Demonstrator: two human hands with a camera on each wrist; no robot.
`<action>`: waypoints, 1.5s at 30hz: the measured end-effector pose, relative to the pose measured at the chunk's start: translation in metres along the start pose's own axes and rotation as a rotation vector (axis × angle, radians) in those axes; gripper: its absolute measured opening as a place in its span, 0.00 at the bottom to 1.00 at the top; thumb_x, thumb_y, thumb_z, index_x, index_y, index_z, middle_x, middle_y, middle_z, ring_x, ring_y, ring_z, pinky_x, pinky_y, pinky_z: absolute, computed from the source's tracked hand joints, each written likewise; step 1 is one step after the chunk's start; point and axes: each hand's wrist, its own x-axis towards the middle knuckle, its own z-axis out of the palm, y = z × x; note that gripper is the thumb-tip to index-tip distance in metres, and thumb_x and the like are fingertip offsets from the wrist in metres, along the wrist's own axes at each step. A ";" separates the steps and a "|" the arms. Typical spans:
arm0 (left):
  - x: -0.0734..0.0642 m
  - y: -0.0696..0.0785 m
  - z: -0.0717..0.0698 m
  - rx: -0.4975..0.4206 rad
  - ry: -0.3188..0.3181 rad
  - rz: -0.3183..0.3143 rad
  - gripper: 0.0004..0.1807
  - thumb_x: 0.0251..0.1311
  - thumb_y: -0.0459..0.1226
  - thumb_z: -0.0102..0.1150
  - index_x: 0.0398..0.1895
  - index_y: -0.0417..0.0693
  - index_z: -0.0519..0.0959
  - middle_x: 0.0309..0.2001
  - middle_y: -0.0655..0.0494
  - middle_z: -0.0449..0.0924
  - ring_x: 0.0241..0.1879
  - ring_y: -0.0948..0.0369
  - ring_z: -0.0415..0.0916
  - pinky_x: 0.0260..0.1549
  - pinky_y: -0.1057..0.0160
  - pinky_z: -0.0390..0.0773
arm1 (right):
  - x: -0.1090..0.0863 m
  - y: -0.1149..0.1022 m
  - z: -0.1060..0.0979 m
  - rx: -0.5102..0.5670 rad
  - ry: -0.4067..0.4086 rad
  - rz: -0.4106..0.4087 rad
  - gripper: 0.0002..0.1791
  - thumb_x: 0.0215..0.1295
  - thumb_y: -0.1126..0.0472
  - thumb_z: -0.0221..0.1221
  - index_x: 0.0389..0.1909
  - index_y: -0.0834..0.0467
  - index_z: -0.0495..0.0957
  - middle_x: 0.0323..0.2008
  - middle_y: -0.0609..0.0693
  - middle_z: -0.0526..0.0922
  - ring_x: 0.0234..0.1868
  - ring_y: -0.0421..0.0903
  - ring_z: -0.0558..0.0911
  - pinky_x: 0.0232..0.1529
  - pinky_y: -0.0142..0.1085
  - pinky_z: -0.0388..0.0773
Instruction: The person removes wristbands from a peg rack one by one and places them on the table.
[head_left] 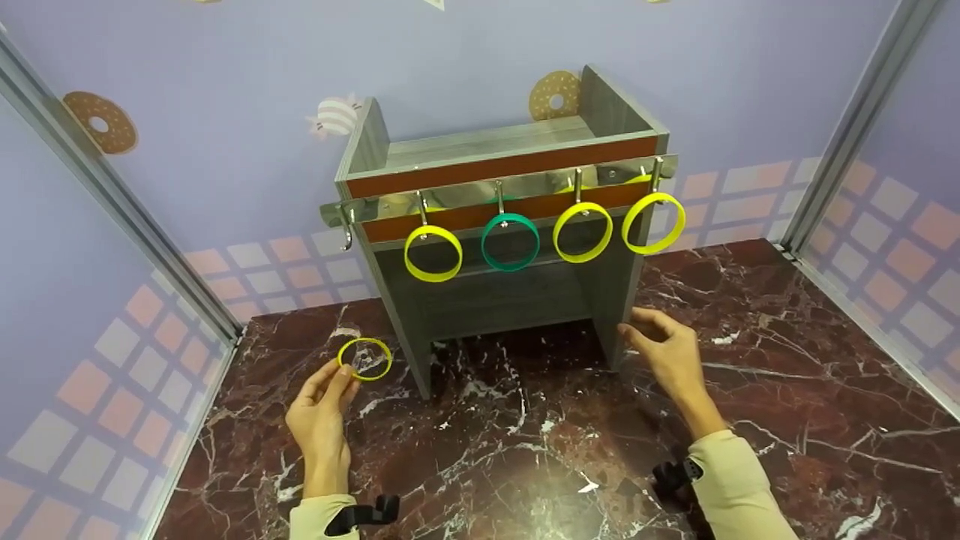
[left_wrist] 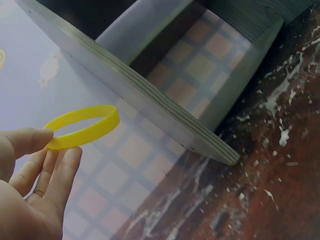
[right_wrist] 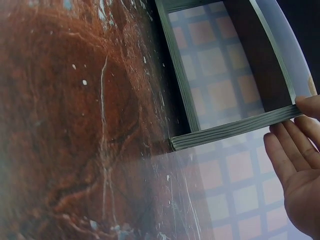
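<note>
Between thumb and fingertips, my left hand (head_left: 321,412) pinches a yellow silicone wristband (left_wrist: 85,127), low and to the left of a grey wooden shelf stand (head_left: 405,322). My right hand (head_left: 670,356) grips the front edge of the stand's right side panel (right_wrist: 235,125), thumb on one side and fingers on the other. A metal hook rail (head_left: 465,191) runs across the stand's front. Three yellow wristbands (head_left: 433,279) and one green wristband (head_left: 510,268) hang from its hooks. The leftmost hook (head_left: 346,232) carries nothing.
Under the stand lies a dark red marbled tabletop (head_left: 510,450). Lilac wall panels (head_left: 225,150) with donut and tile prints close in the back and both sides. Grey metal corner posts (head_left: 840,142) stand at the rear corners.
</note>
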 end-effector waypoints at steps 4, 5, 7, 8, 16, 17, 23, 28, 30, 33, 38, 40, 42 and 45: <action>0.001 -0.009 -0.005 0.041 0.004 -0.057 0.06 0.67 0.22 0.67 0.43 0.37 0.87 0.35 0.51 0.86 0.35 0.60 0.89 0.42 0.65 0.89 | 0.001 0.002 -0.002 -0.010 0.002 0.000 0.17 0.66 0.72 0.72 0.54 0.70 0.85 0.42 0.62 0.90 0.35 0.37 0.87 0.39 0.33 0.89; 0.002 -0.011 -0.005 0.051 0.003 -0.067 0.06 0.67 0.22 0.67 0.44 0.36 0.87 0.35 0.51 0.86 0.35 0.60 0.89 0.42 0.65 0.89 | 0.001 0.001 -0.002 -0.012 0.003 0.000 0.17 0.66 0.72 0.72 0.55 0.70 0.85 0.42 0.62 0.90 0.35 0.36 0.87 0.39 0.32 0.89; 0.003 -0.016 -0.007 0.064 -0.002 -0.083 0.06 0.67 0.22 0.67 0.44 0.36 0.87 0.35 0.51 0.86 0.35 0.60 0.89 0.42 0.65 0.89 | 0.001 0.000 -0.003 -0.009 0.006 0.004 0.17 0.66 0.73 0.71 0.55 0.72 0.85 0.43 0.64 0.89 0.35 0.35 0.87 0.38 0.30 0.88; 0.004 -0.018 -0.007 0.069 -0.003 -0.091 0.06 0.68 0.22 0.66 0.44 0.36 0.87 0.35 0.51 0.86 0.34 0.60 0.89 0.42 0.65 0.89 | 0.001 -0.001 -0.003 -0.006 0.008 0.006 0.16 0.66 0.74 0.70 0.54 0.73 0.84 0.43 0.65 0.89 0.34 0.35 0.87 0.38 0.29 0.88; 0.006 -0.032 -0.016 0.136 -0.005 -0.146 0.12 0.69 0.23 0.65 0.53 0.26 0.83 0.35 0.53 0.87 0.36 0.61 0.88 0.44 0.64 0.89 | 0.001 -0.002 -0.001 0.009 -0.004 0.007 0.16 0.68 0.73 0.70 0.54 0.73 0.84 0.44 0.67 0.88 0.35 0.36 0.87 0.40 0.30 0.88; 0.006 -0.034 -0.018 0.151 -0.008 -0.152 0.13 0.69 0.23 0.65 0.55 0.25 0.81 0.35 0.53 0.87 0.37 0.61 0.88 0.44 0.64 0.89 | 0.000 -0.002 0.000 0.010 -0.006 0.001 0.16 0.68 0.73 0.70 0.54 0.72 0.85 0.44 0.66 0.89 0.36 0.36 0.87 0.40 0.30 0.88; 0.006 -0.039 -0.026 0.223 -0.031 -0.182 0.18 0.70 0.24 0.64 0.60 0.22 0.78 0.37 0.54 0.87 0.38 0.61 0.88 0.44 0.64 0.89 | -0.002 0.001 0.002 0.026 0.001 -0.026 0.16 0.67 0.71 0.72 0.53 0.71 0.85 0.43 0.65 0.89 0.35 0.38 0.87 0.38 0.29 0.88; 0.006 -0.041 -0.032 0.260 -0.041 -0.186 0.20 0.71 0.24 0.63 0.62 0.19 0.75 0.38 0.51 0.88 0.37 0.62 0.88 0.44 0.63 0.90 | -0.003 0.002 0.006 0.029 -0.005 -0.012 0.17 0.66 0.70 0.72 0.54 0.72 0.85 0.43 0.64 0.89 0.34 0.37 0.87 0.37 0.30 0.88; 0.005 -0.041 -0.034 0.273 -0.047 -0.186 0.21 0.71 0.24 0.62 0.63 0.18 0.74 0.38 0.50 0.88 0.37 0.62 0.88 0.44 0.63 0.90 | -0.003 0.002 0.006 0.025 -0.011 -0.008 0.17 0.67 0.71 0.72 0.54 0.72 0.85 0.43 0.64 0.89 0.34 0.37 0.87 0.38 0.32 0.89; 0.005 -0.042 -0.035 0.289 -0.063 -0.189 0.21 0.72 0.24 0.61 0.64 0.18 0.73 0.40 0.48 0.88 0.37 0.62 0.88 0.44 0.64 0.89 | -0.003 0.003 0.006 0.008 -0.008 -0.004 0.16 0.67 0.72 0.71 0.54 0.72 0.85 0.43 0.64 0.89 0.34 0.37 0.87 0.39 0.32 0.89; 0.004 -0.043 -0.033 0.318 -0.078 -0.188 0.20 0.72 0.23 0.60 0.63 0.18 0.74 0.41 0.46 0.88 0.37 0.62 0.88 0.44 0.64 0.89 | -0.001 0.002 0.006 -0.001 -0.002 0.004 0.15 0.68 0.74 0.69 0.53 0.75 0.83 0.44 0.67 0.89 0.34 0.36 0.87 0.39 0.30 0.88; 0.004 -0.043 -0.033 0.333 -0.077 -0.187 0.20 0.72 0.23 0.60 0.63 0.18 0.74 0.41 0.45 0.87 0.37 0.63 0.88 0.43 0.64 0.89 | -0.001 0.001 0.005 0.012 -0.003 0.002 0.15 0.68 0.74 0.69 0.53 0.75 0.83 0.44 0.67 0.89 0.34 0.36 0.87 0.39 0.29 0.88; 0.004 -0.044 -0.032 0.348 -0.074 -0.182 0.20 0.71 0.23 0.61 0.62 0.18 0.75 0.41 0.45 0.87 0.36 0.63 0.89 0.42 0.65 0.90 | -0.001 0.001 0.003 0.021 -0.002 -0.006 0.15 0.67 0.73 0.70 0.53 0.74 0.84 0.43 0.66 0.89 0.34 0.36 0.87 0.38 0.29 0.87; 0.005 -0.045 -0.030 0.368 -0.066 -0.167 0.20 0.70 0.23 0.62 0.61 0.18 0.76 0.42 0.43 0.87 0.34 0.62 0.89 0.40 0.65 0.90 | -0.001 0.001 0.001 0.030 0.001 -0.025 0.15 0.67 0.71 0.72 0.52 0.72 0.85 0.42 0.64 0.89 0.34 0.37 0.88 0.38 0.30 0.88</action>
